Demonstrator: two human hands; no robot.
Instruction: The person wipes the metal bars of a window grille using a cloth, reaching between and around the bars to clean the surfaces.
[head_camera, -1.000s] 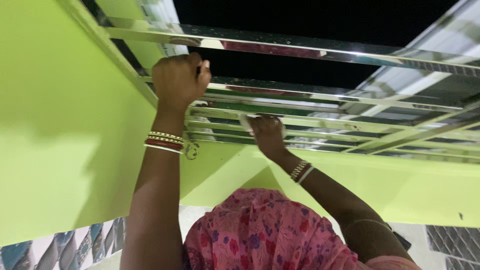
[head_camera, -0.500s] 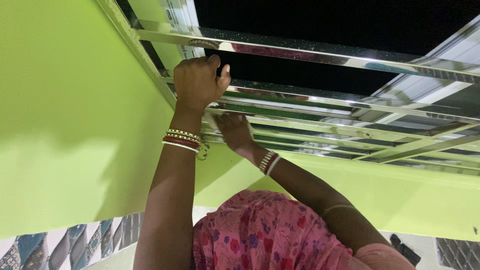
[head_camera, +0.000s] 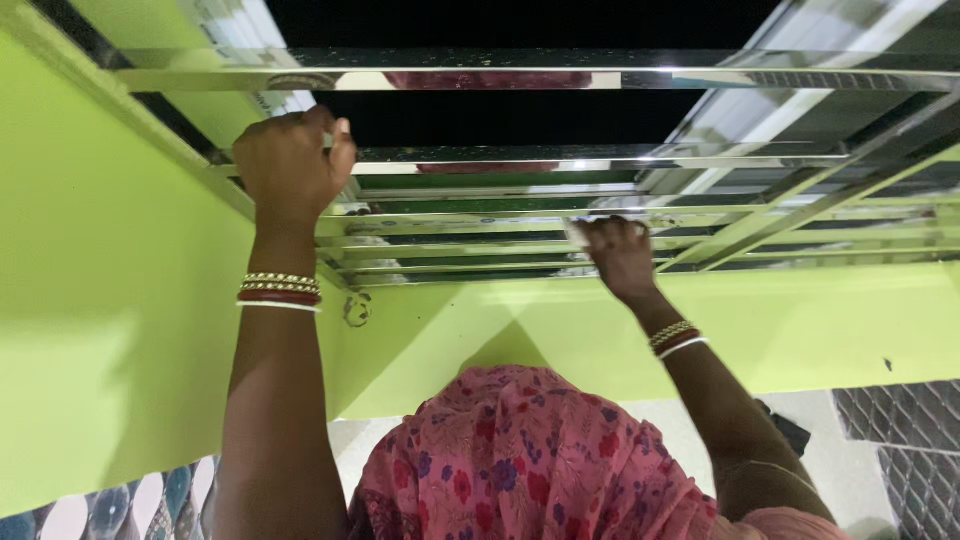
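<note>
left hand (head_camera: 290, 165) fisted around a bar of the steel window grille (head_camera: 600, 155); right hand (head_camera: 618, 255) presses a pale cloth (head_camera: 578, 232) against a lower bar. specks on upper bars suggest wiping remains; progress otherwise unclear.

lime-green wall (head_camera: 110, 330), pink floral cloth (head_camera: 520, 460)

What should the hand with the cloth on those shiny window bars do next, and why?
Probably slide the right hand and its pale cloth sideways toward the right along the same steel bar. The bars there stretch on uncovered by the cloth, and specks show on the bars above. The left hand is closed around an upper bar, which looks like steady support.
</note>
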